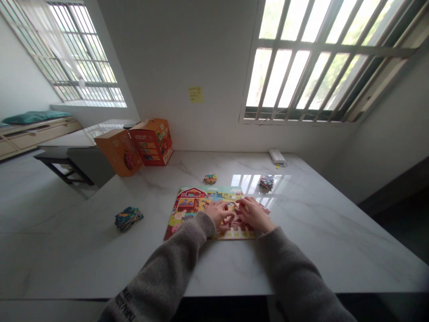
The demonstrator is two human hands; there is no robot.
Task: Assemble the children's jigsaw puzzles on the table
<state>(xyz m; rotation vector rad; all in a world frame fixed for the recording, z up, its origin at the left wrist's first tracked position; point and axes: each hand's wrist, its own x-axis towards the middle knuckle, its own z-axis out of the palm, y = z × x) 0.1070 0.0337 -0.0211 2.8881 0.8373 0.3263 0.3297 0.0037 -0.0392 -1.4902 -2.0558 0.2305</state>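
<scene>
Facing a plain wall (214,53) across a white marbled counter (335,250), with a barred window (301,58) up on the right and a yellow sticky note (196,94) left of it. Hunching both hands over a farm jigsaw (197,203), lying flat around the middle of the counter. Bending the fingers of the left hand (217,212) over the jigsaw, leaving only a narrow gap between thumb and index. Curling the right hand (253,213) in from the other side, also pretty narrow, and touching down close to the left. Honestly not managing to tell whether pinching a piece or just pressing. Showing a bit of reddish piece (265,209) past the right hand too.

Stretching the jigsaw's long axis left to right, roughly along the counter's near edge. Pointing the barn roof (192,193) end of the picture away toward the wall, and the pale fence (239,234) back toward the grey sleeves (174,255).

Also spotting a bluish pile of pieces (128,218) off left, two smaller piles (210,179) beyond the jigsaw, and orange boxes (152,142) standing back left.
</scene>
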